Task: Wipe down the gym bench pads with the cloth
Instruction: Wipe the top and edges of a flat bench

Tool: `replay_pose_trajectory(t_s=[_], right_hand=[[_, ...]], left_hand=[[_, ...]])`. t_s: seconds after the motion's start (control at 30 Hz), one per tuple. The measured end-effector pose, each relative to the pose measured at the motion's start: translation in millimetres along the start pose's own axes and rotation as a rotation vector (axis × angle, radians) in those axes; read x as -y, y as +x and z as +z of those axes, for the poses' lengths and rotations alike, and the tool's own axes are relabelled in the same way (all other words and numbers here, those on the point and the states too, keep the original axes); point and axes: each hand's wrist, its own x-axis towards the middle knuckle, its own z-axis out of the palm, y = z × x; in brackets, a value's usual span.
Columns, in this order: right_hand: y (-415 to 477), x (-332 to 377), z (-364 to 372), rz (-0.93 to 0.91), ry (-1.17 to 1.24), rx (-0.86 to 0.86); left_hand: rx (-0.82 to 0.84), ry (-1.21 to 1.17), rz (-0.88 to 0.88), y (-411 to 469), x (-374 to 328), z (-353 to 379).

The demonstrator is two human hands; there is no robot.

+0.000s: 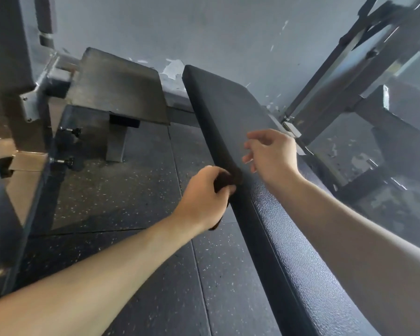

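Cloth (pixel 224 181) in left hand (pixel 204 197) | at bench pad (pixel 240 112) side edge

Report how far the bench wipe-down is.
Done: no wipe marks show. In hand: left hand holds the dark cloth against the side of the long bench pad; right hand hovers open above it. Left: probably its top and the smaller pad.

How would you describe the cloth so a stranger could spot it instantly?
Find the long black bench pad running up the middle. Against its left side edge, the left hand grips a bunched cloth. It alone is brown and soft.
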Motion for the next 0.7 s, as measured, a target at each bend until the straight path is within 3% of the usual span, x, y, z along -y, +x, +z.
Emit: replay_pose_trajectory(t_s=[0.23,0.37,0.47,0.6,0.7], right_hand=[[0.9,-3.9,6.0,-0.007,-0.041,-0.001],[-0.7,-10.0,7.8,-0.003,-0.042,0.002],[-2.0,-14.4,7.8,-0.003,-0.024,0.002],[0.4,-12.3,5.5,-0.007,0.016,-0.007],[2.8,-10.7,4.5,-0.014,0.03,0.003]], left_hand=[[-0.106,0.039,-0.022,43.1,-1.6,-16.2],[-0.051,-0.052,-0.022,42.6,7.2,-13.2],[-0.039,0.014,0.039,21.8,12.3,-2.4],[0.11,0.108,0.103,-6.1,20.9,-1.9],[0.055,0.154,0.131,-2.4,19.5,-0.9]])
